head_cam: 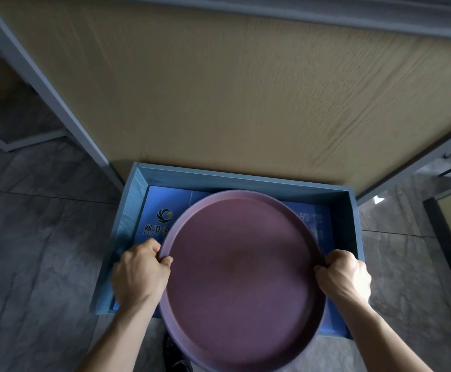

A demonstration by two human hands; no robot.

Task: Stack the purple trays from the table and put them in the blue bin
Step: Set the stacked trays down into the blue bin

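- While the head view looks almost straight down, a round purple tray (241, 277) hangs above the blue bin (131, 210), gripped at opposite edges by both hands.
- The left hand (138, 272) has its fingers curled around the tray's left rim, thumb on the upper lip, clamped firmly on it.
- The right hand (343, 277) mirrors this on the right rim, fingers wrapped underneath and thumb pressing at the lip, likewise closed on the tray.
- Whether this is a single tray or a stack cannot be told from above; only one rim and one inner face show.
- The bin sits on the floor just beside the near edge of the wooden table (219, 89), whose visible top carries no other trays.
- The tray covers most of the bin's opening, with its near edge overhanging the bin's front wall toward the person.
- The step in hand appears to be the last one: lowering the load into the bin.
- The next move likely calls for shifting the tray slightly forward so that it clears the front wall, keeping it level, then letting go once it rests on the bottom.
- The bin's bottom carries a blue printed sheet (159, 200) with a swirl logo (164, 215) and white Chinese characters; "凤港" with Latin letters starting "FENG" beneath can be made out at left, and "的您" at right, the rest hidden by the tray.
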